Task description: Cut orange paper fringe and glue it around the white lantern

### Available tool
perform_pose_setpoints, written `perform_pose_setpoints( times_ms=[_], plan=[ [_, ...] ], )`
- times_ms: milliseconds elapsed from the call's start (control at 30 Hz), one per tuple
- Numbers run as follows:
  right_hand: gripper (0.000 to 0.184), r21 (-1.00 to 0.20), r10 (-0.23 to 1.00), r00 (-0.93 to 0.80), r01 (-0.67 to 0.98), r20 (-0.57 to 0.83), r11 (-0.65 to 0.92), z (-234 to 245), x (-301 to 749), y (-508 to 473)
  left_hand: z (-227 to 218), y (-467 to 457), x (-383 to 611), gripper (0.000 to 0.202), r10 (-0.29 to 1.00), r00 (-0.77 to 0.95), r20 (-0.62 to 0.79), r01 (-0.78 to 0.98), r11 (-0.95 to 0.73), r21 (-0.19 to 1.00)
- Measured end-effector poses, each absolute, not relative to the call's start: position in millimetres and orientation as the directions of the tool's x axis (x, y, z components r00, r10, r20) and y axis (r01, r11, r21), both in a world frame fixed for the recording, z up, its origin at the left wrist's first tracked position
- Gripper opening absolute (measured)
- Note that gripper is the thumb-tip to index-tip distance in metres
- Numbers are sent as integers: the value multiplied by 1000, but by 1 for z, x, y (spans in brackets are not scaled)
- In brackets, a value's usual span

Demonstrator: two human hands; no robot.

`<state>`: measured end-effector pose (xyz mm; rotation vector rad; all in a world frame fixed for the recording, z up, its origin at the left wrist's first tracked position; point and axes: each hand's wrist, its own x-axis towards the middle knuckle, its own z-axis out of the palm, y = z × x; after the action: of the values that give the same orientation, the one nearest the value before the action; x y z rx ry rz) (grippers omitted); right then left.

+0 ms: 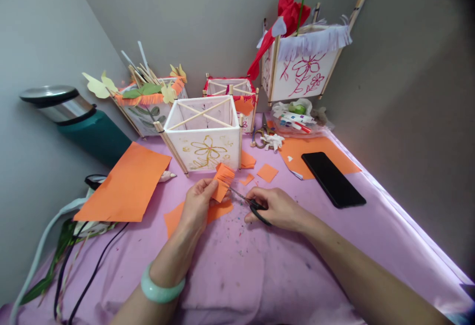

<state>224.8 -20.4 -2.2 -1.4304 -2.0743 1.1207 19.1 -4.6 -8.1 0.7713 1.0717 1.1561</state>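
Observation:
My left hand pinches a strip of orange paper whose upper edge is cut into a fringe. My right hand is closed round black-handled scissors, whose blades point left and meet the strip's lower right edge. Both hands hover just above a purple cloth, in front of a white paper lantern with a yellow flower drawn on it. More orange paper lies under my left hand.
A large orange sheet lies left, orange scraps and a black phone right. More lanterns stand behind, with markers and a second pair of scissors. Black cables trail at left beside a green flask.

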Motion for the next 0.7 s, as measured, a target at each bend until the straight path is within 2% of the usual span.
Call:
perform_pose_setpoints(
  times_ms=[700],
  plan=[
    [31,-742,913,-402,634,-75,218,-6,223,-21,-10,-5,18,33,964,43,-264,-315,264,912]
  ],
)
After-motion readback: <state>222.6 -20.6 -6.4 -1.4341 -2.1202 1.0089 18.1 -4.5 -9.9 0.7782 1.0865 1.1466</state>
